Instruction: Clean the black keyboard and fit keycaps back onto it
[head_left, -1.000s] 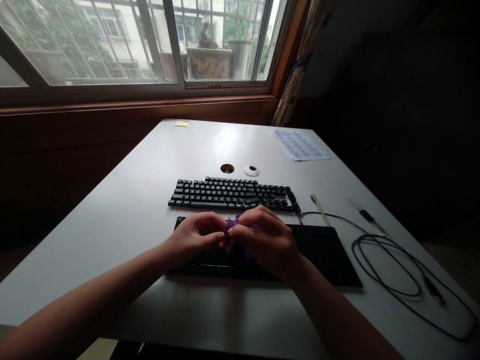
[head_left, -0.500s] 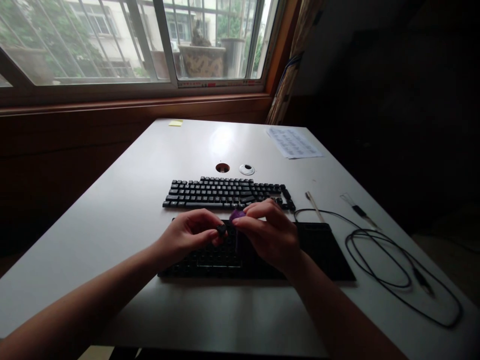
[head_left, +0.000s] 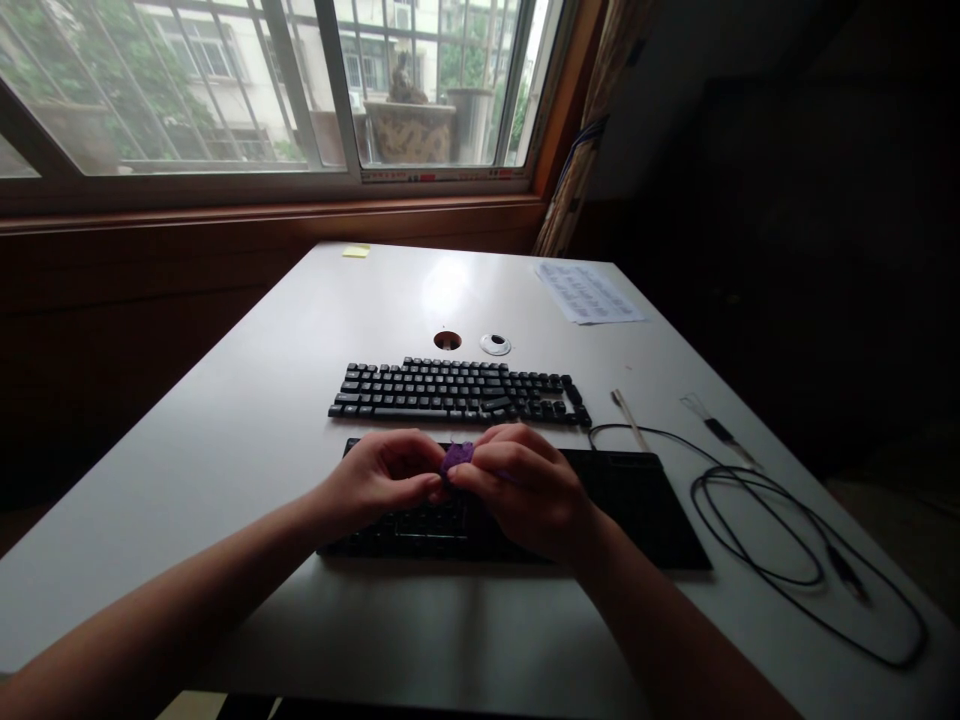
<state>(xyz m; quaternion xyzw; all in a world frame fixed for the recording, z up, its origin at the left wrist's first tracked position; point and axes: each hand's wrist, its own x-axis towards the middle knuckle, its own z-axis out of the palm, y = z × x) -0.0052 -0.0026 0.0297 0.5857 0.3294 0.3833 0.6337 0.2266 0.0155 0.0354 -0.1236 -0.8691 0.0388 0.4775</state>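
Note:
My right hand [head_left: 529, 485] pinches a purple cloth [head_left: 457, 457] over the dark keyboard base [head_left: 637, 510]. Close against it, the thumb and forefinger of my left hand [head_left: 390, 470] are closed on a small black keycap, which the cloth and fingers now hide. The two hands meet at the cloth. Under them lies the base, its keys taken off at least in part, though shadow hides much of it. Just behind, loose black keycaps [head_left: 420, 390] are laid out in keyboard order on the white desk.
A brush [head_left: 628, 418] and a wire keycap puller [head_left: 720, 432] lie at the right, near a coiled black cable [head_left: 757, 490]. Farther back are printed sheets [head_left: 589, 292], a yellow sticky note [head_left: 356, 251], a cable hole [head_left: 448, 341] and its round cover [head_left: 495, 345].
Half a second ago the cloth was apart from the left hand and the black keycap showed in its fingers. Now the cloth is back against the keycap, covering it.

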